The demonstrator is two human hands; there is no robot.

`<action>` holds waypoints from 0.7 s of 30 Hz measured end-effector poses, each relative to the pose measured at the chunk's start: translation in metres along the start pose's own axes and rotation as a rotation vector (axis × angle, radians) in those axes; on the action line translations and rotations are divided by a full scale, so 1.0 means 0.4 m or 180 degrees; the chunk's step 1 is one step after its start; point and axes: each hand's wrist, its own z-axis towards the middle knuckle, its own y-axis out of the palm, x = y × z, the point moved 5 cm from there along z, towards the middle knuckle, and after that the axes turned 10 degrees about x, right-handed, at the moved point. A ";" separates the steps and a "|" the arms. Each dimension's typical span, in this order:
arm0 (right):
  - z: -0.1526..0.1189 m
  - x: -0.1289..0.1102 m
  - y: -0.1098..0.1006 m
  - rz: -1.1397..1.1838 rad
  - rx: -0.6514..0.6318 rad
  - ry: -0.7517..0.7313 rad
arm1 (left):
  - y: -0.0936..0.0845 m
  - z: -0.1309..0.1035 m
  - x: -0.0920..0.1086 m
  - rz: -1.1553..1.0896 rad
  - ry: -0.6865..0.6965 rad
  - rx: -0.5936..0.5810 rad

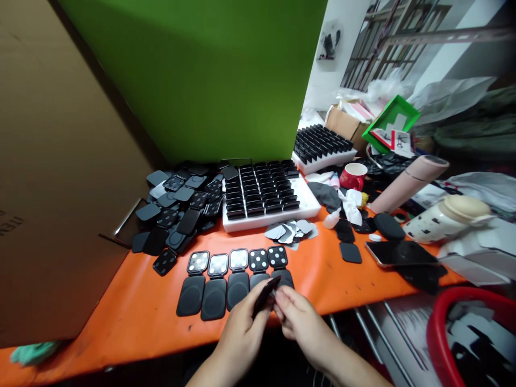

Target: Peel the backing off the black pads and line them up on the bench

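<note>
My left hand [248,318] is closed around a black folding pad [266,295], held tilted above the front of the table. My right hand [293,309] pinches at the pad's right side; whatever lies between those fingertips is too small to make out. Just behind my hands, several opened black two-part pads [202,295] lie in a row, their square flaps [218,265] pointing away from me. Some flaps show white dots and others a pale face. My hands hide the lower parts of the pads at the right end.
A heap of black pads [183,196] lies back left beside a cardboard panel [60,177]. Behind the row are a white foam tray [266,220] of upright black pieces and grey plates [291,232]. Phone [399,252], bottle [409,183] and mug [355,176] stand right; a red bucket [437,328] sits below.
</note>
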 end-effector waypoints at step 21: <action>-0.027 -0.072 0.002 -0.1510 -0.0105 -0.1167 | 0.008 -0.001 -0.027 -0.0967 -0.1014 0.0153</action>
